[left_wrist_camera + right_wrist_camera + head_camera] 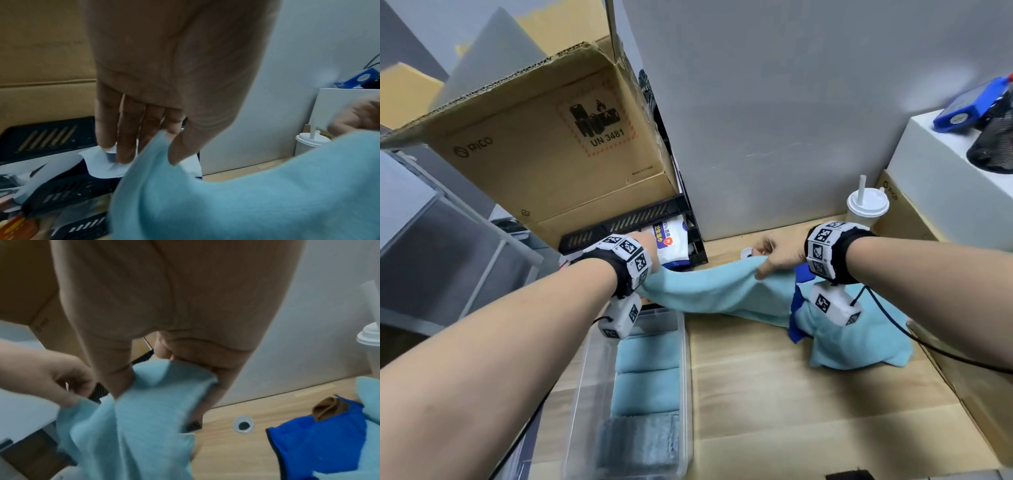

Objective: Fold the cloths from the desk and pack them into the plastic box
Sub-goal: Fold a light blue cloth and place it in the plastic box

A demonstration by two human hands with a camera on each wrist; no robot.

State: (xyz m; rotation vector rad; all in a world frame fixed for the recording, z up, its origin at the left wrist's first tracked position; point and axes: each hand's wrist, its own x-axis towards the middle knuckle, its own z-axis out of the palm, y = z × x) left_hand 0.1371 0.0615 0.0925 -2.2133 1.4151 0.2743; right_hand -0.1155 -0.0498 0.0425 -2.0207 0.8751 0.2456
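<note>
A light blue cloth (715,291) hangs stretched between both hands above the wooden desk (774,394). My left hand (170,139) pinches one corner between thumb and forefinger, its other fingers straight; in the head view my left hand (645,240) is mostly hidden behind the wrist band. My right hand (762,272) grips the other top edge, thumb and curled fingers round the cloth (144,418). The clear plastic box (686,377) stands below my left forearm and holds two folded light blue cloths (647,353) and a grey one (640,442). A dark blue cloth (318,443) and another light blue cloth (859,346) lie heaped at the right.
A cardboard box (544,144) sits over a black crate (633,219) with a wipes packet (671,243) at the back left. A lidded white cup with a straw (866,205), a white box (945,164) and a grey partition (791,120) border the desk. A black cable (914,339) trails from my right wrist.
</note>
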